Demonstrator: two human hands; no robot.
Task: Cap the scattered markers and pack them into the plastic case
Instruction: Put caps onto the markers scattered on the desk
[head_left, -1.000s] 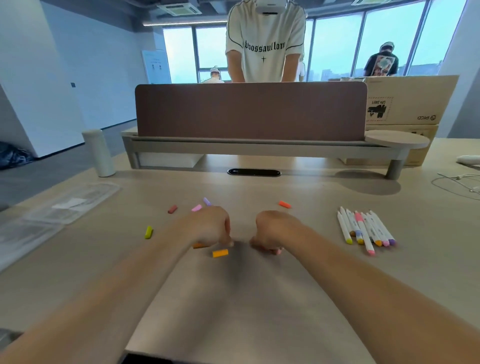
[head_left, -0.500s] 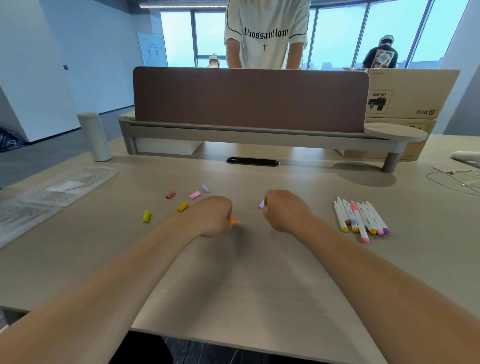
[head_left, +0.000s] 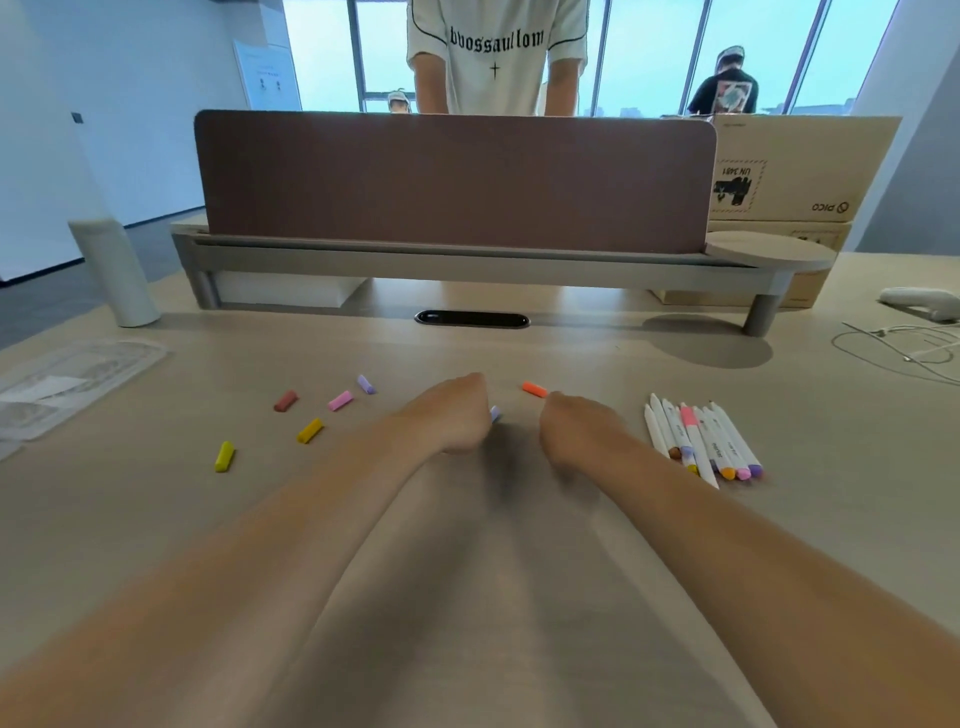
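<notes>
My left hand (head_left: 452, 415) is curled at the table's middle, and a small lilac cap (head_left: 495, 414) shows at its fingertips. My right hand (head_left: 576, 431) is curled a little to its right; I see nothing in it, and its palm side is hidden. An orange cap (head_left: 535, 389) lies just beyond the right hand's knuckles. Loose caps lie to the left: dark red (head_left: 285, 401), pink (head_left: 341, 400), purple (head_left: 366, 384), amber (head_left: 309, 431) and yellow (head_left: 224, 457). Several white markers (head_left: 701, 441) lie side by side to the right. The clear plastic case (head_left: 67, 379) lies open at far left.
A brown divider screen on a grey shelf (head_left: 467, 260) crosses the back of the table, with a person standing behind it. A white cylinder (head_left: 114, 270) stands back left. Cardboard boxes (head_left: 800, 171) and a white cable (head_left: 904, 348) sit back right.
Both hands moved slightly away from me and further apart. The lilac piece that was at my right hand now shows at my left hand. The orange bit at the left hand is gone from sight.
</notes>
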